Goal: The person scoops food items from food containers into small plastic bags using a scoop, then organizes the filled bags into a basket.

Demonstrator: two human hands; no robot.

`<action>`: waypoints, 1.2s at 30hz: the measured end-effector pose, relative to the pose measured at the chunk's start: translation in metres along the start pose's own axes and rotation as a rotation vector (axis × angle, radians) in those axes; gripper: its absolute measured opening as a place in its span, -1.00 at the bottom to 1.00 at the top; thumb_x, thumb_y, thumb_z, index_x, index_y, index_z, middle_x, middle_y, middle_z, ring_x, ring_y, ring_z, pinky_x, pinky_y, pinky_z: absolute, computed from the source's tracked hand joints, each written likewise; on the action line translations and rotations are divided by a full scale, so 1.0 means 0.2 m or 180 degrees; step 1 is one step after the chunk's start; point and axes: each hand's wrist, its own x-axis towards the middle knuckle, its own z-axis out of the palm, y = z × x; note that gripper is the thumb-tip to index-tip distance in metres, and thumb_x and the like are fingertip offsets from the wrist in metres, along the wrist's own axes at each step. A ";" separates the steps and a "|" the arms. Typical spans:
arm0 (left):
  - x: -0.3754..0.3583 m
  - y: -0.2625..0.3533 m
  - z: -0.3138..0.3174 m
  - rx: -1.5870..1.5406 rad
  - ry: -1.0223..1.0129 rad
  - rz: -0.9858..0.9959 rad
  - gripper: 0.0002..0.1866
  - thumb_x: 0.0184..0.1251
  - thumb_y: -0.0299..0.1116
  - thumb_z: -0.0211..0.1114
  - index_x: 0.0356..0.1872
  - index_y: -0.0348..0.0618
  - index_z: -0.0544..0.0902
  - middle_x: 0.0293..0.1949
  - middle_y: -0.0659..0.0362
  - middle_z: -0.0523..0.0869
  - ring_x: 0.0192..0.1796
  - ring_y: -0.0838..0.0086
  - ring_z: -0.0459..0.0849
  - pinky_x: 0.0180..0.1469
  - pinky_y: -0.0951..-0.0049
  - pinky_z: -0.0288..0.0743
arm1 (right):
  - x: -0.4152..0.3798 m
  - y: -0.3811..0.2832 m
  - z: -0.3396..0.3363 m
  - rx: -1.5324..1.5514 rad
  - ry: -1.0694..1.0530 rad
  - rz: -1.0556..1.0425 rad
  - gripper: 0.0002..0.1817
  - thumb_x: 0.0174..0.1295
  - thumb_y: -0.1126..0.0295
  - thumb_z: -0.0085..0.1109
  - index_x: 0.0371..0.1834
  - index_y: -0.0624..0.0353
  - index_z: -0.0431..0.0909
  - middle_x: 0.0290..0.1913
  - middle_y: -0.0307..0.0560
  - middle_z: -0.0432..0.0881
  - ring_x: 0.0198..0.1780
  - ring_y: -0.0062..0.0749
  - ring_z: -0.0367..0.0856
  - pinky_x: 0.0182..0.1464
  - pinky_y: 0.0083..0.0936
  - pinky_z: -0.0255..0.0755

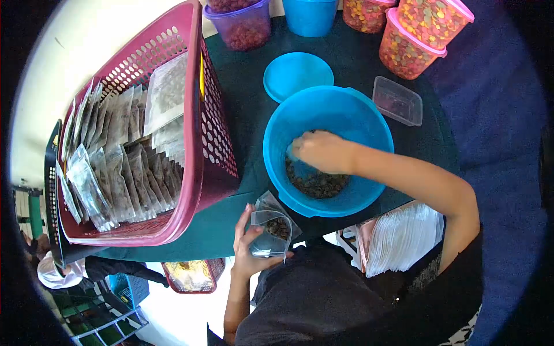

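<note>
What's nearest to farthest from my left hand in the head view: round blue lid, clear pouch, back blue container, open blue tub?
1. Clear pouch: in your left hand.
2. Open blue tub: ahead and to the right.
3. Round blue lid: just beyond the tub.
4. Back blue container: at the top edge.

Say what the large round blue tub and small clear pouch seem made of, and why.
Large round blue tub: probably plastic, soft sheen; moulded-looking rim suggests it.
Small clear pouch: likely thin, glossy plastic film; dark contents show through, highlights glint.
</note>
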 end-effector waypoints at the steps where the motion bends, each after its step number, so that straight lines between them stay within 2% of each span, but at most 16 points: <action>1: 0.00 0.01 0.00 0.0083 0.0018 0.0002 -0.07 -0.60 -0.16 0.58 -0.04 0.02 0.21 0.18 -0.16 0.08 0.15 -0.09 0.24 0.09 0.02 0.25 | -0.01 -0.06 -0.01 0.0048 -0.0155 -0.0154 -0.88 -0.10 0.50 -0.04 -0.51 0.30 0.48 -0.35 0.03 0.50 -0.21 -0.17 0.49 -0.22 -0.28 0.42; 5: -0.01 -0.01 0.01 -0.0109 0.0223 -0.0109 -0.18 -0.67 -0.11 0.58 -0.23 -0.06 0.29 0.14 -0.21 0.17 0.14 -0.10 0.25 0.08 0.04 0.25 | -0.09 -0.16 -0.01 0.0471 -0.0502 -0.0137 -0.86 -0.14 0.48 0.03 -0.48 0.26 0.52 -0.29 0.03 0.50 -0.19 -0.12 0.48 -0.19 -0.29 0.42; 7: -0.01 0.00 0.00 -0.0189 0.0289 -0.0188 -0.17 -0.68 -0.10 0.58 -0.23 -0.06 0.28 0.14 -0.21 0.17 0.15 -0.09 0.24 0.09 0.03 0.23 | -0.10 -0.15 -0.09 0.0772 -0.1706 0.0097 -0.83 -0.15 0.51 0.04 -0.43 0.24 0.53 -0.20 0.08 0.48 -0.13 -0.07 0.47 -0.17 -0.29 0.42; 10: -0.02 0.00 0.01 -0.0330 0.0391 -0.0257 -0.15 -0.69 -0.09 0.58 -0.21 -0.06 0.27 0.12 -0.22 0.18 0.16 -0.07 0.22 0.11 0.02 0.20 | -0.09 -0.08 -0.24 0.0600 -0.1721 0.0383 -0.73 -0.22 0.60 0.04 -0.34 0.24 0.43 -0.19 0.04 0.43 -0.18 -0.07 0.47 -0.19 -0.23 0.38; 12: -0.02 0.00 0.01 -0.0385 0.0440 -0.0260 -0.14 -0.69 -0.09 0.58 -0.21 -0.05 0.27 0.12 -0.22 0.19 0.16 -0.06 0.22 0.12 0.02 0.18 | -0.09 0.00 -0.24 0.0626 -0.1146 0.0770 -0.71 -0.21 0.61 0.03 -0.31 0.20 0.42 -0.19 0.05 0.41 -0.20 -0.05 0.47 -0.18 -0.21 0.37; 14: -0.03 -0.01 0.02 -0.0335 0.0481 -0.0245 -0.14 -0.67 -0.09 0.58 -0.20 -0.05 0.27 0.11 -0.22 0.20 0.15 -0.05 0.24 0.11 0.03 0.18 | -0.08 0.05 -0.11 0.0272 -0.0841 0.0712 -0.73 -0.19 0.61 0.01 -0.32 0.22 0.42 -0.21 0.06 0.41 -0.20 -0.06 0.48 -0.21 -0.23 0.39; 16: -0.03 -0.01 0.03 -0.0342 0.0433 -0.0226 -0.14 -0.66 -0.10 0.58 -0.18 -0.05 0.27 0.10 -0.22 0.21 0.14 -0.05 0.24 0.10 0.03 0.19 | -0.06 0.01 -0.06 0.0497 -0.0580 0.0740 -0.87 -0.11 0.54 -0.01 -0.46 0.30 0.48 -0.19 0.16 0.45 -0.16 -0.02 0.48 -0.17 -0.25 0.42; 18: -0.03 -0.01 0.03 -0.0330 0.0414 -0.0208 -0.14 -0.65 -0.11 0.58 -0.17 -0.05 0.26 0.10 -0.22 0.22 0.14 -0.04 0.25 0.09 0.04 0.21 | -0.09 -0.06 0.01 0.0496 -0.0409 0.0382 -0.85 -0.12 0.52 -0.04 -0.46 0.31 0.49 -0.28 0.16 0.49 -0.23 -0.01 0.51 -0.21 -0.23 0.43; 21: -0.02 -0.01 0.01 -0.0242 0.0448 -0.0157 -0.12 -0.65 -0.12 0.58 -0.14 -0.05 0.26 0.09 -0.21 0.23 0.13 -0.04 0.26 0.08 0.06 0.23 | -0.11 -0.14 -0.03 0.0530 -0.0798 0.0420 -0.85 -0.15 0.54 -0.02 -0.47 0.29 0.50 -0.30 0.13 0.52 -0.23 -0.04 0.52 -0.22 -0.25 0.43; 23: -0.03 -0.01 0.00 -0.0184 0.0227 -0.0145 -0.07 -0.61 -0.16 0.59 -0.07 -0.03 0.20 0.15 -0.17 0.13 0.15 0.03 0.25 0.11 0.10 0.22 | -0.10 -0.14 -0.11 0.0703 -0.2347 0.0277 -0.69 -0.22 0.61 0.01 -0.29 0.24 0.49 -0.27 0.06 0.49 -0.18 -0.09 0.49 -0.21 -0.29 0.40; 24: -0.03 -0.01 0.00 -0.0180 0.0246 -0.0135 -0.07 -0.61 -0.16 0.59 -0.07 -0.03 0.20 0.15 -0.17 0.13 0.15 0.03 0.25 0.11 0.10 0.22 | -0.11 -0.13 -0.14 0.0682 -0.2345 0.0271 -0.69 -0.22 0.61 0.01 -0.29 0.24 0.49 -0.27 0.06 0.49 -0.18 -0.09 0.49 -0.21 -0.29 0.40; 26: -0.03 -0.01 0.01 -0.0214 0.0251 -0.0097 -0.08 -0.63 -0.16 0.59 -0.07 -0.03 0.23 0.14 -0.17 0.16 0.14 0.04 0.26 0.09 0.12 0.24 | -0.13 -0.08 -0.20 0.0526 -0.1598 0.0300 -0.80 -0.24 0.58 0.05 -0.46 0.21 0.55 -0.35 0.09 0.56 -0.23 -0.10 0.53 -0.25 -0.29 0.43; 27: -0.03 0.00 0.01 -0.0214 0.0268 -0.0076 -0.08 -0.63 -0.16 0.59 -0.07 -0.03 0.23 0.14 -0.17 0.16 0.14 0.04 0.26 0.09 0.12 0.24 | -0.13 -0.07 -0.23 0.0567 -0.1388 0.0732 -0.82 -0.23 0.58 0.08 -0.48 0.23 0.56 -0.34 0.08 0.56 -0.24 -0.10 0.55 -0.29 -0.30 0.46; 28: -0.02 0.00 0.01 -0.0258 0.0324 -0.0123 -0.12 -0.63 -0.16 0.59 -0.11 -0.05 0.27 0.11 -0.18 0.20 0.14 0.01 0.26 0.09 0.10 0.23 | -0.12 -0.04 -0.21 0.0541 -0.1380 0.0731 -0.82 -0.23 0.58 0.08 -0.48 0.23 0.56 -0.34 0.08 0.56 -0.24 -0.10 0.55 -0.29 -0.30 0.46; 30: -0.02 0.00 0.00 -0.0303 0.0383 -0.0154 -0.16 -0.64 -0.15 0.58 -0.16 -0.08 0.31 0.09 -0.20 0.25 0.14 -0.02 0.27 0.08 0.08 0.23 | -0.11 0.00 -0.16 -0.0090 -0.1126 0.1209 -0.85 -0.22 0.57 0.10 -0.49 0.23 0.56 -0.34 0.08 0.56 -0.27 -0.09 0.56 -0.34 -0.32 0.48; 36: -0.03 0.00 -0.02 -0.0123 0.0202 -0.0122 -0.10 -0.63 -0.16 0.59 -0.09 -0.06 0.26 0.13 -0.19 0.17 0.12 0.03 0.29 0.09 0.12 0.24 | -0.12 -0.06 -0.11 -0.0728 -0.1554 0.1604 -0.84 -0.16 0.50 0.09 -0.45 0.16 0.59 -0.31 -0.04 0.58 -0.29 -0.21 0.59 -0.47 -0.33 0.49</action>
